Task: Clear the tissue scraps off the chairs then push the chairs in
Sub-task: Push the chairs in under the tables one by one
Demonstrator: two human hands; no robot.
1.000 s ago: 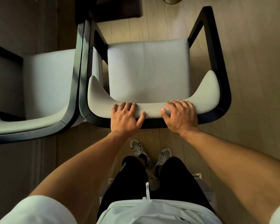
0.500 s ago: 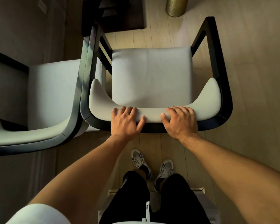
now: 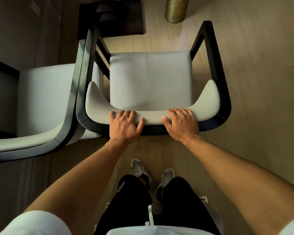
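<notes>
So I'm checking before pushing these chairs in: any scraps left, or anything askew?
No scraps show on either seat. Both hands, left and right, grip the right chair's backrest. Its frame sits tight against the left chair; touching or not is unclear.

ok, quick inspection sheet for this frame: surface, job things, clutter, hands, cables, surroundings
Surface: pale plank floor.
Job's things: right chair, seat bare; left chair close beside it, seat bare; no tissue scraps seen.
Clutter: nothing seen.
Hands: left hand and right hand both on the right chair's padded backrest, fingers curled over its top edge.
Cables: nothing seen.
Surroundings: gold cylinder and dark square base on the floor beyond the chairs.
</notes>
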